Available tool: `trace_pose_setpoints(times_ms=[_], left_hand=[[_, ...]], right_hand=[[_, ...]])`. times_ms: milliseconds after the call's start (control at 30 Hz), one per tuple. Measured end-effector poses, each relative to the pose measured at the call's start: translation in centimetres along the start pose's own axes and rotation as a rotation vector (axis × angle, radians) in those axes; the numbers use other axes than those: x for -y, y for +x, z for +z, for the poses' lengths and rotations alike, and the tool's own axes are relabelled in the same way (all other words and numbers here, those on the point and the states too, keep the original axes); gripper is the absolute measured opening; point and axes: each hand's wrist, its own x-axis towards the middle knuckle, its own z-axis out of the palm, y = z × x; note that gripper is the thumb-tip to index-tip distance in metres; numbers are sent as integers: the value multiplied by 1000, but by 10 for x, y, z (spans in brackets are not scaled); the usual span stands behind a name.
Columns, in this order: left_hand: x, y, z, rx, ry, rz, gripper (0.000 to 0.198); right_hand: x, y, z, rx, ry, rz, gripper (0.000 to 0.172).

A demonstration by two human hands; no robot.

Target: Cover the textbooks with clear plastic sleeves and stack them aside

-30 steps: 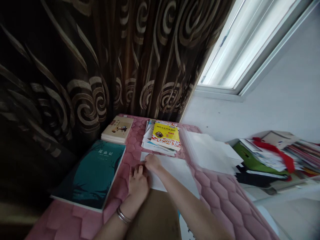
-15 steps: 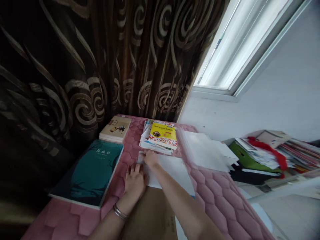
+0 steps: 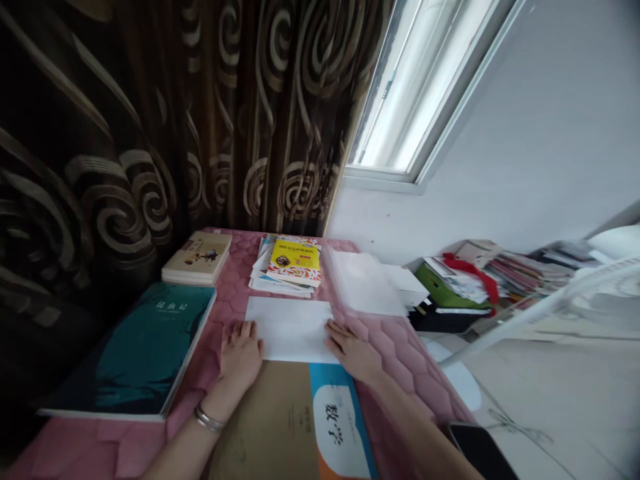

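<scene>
- My left hand point(image 3: 243, 357): palm down, fingers extended and slightly spread, nothing gripped; fingertips contact the left edge of the white paper.
- My right hand point(image 3: 356, 351): palm down, fingers extended forward and left, nothing gripped; fingertips rest on the right edge of the same paper.
- White paper point(image 3: 293, 330): lies flat between both hands, on the pink quilted cover point(image 3: 400, 357).
- Brown cover point(image 3: 265, 417): located at the near edge of the white paper, between my forearms. A blue-and-white printed cover point(image 3: 337, 427) adjoins its right side; I cannot tell whether the two are joined.
- Left side: teal book point(image 3: 145, 353), apart from my left hand; beyond it, a stack of beige books point(image 3: 197, 257).
- Beyond the white paper: a pile topped by a yellow-and-white book point(image 3: 295, 257).
- Beyond my right hand: a stack of white sheets point(image 3: 367, 280).
- Left wrist: metal bangle point(image 3: 207, 420).
</scene>
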Motion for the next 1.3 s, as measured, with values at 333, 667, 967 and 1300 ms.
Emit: trace_pose_setpoints(times_ms=[333,667,967,1300], left_hand=[[-98,16,-13,169,-216,400,51],[-143,34,3,224,-371,390,63],[-140,33,15,168,-398,402,66],[-142,32,18,154,-425,397,67]], right_hand=[[-2,1,3,-34,12,-59,50],[-13,7,1,-39,-124,-6,60],[14,37,-22,-5,-271,141,61],[6,29,-8,-23,-249,112,61]])
